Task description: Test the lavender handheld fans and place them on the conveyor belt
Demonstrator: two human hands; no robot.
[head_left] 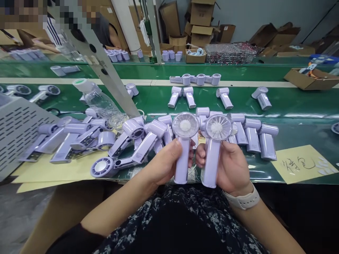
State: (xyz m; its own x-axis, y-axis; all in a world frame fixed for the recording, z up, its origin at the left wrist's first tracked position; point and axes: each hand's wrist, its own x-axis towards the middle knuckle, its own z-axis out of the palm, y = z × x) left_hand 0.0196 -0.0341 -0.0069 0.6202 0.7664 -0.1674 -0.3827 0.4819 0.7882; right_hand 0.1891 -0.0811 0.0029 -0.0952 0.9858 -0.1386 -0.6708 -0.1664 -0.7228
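Observation:
Two lilac handheld fans stand upright side by side in front of me, their round clear fronts facing me. My left hand [169, 158] is wrapped round the handle of the left fan [182, 165]. Round the handle of the right fan [211, 165] are the fingers of my right hand [233, 164], with a pale watch band on the wrist. The two fan heads are close together. Behind them, a row of lilac fans [253, 135] lies on the green table, and a loose heap of more fans [148, 141] lies to the left.
A slanted metal post [106, 70] rises at the left, beside a clear plastic bottle [97, 98]. A grey slotted box [23, 123] stands far left. At the right lies a yellow sheet [299, 164] with writing. Fans rest on the green belt [156, 97]; people sit beyond.

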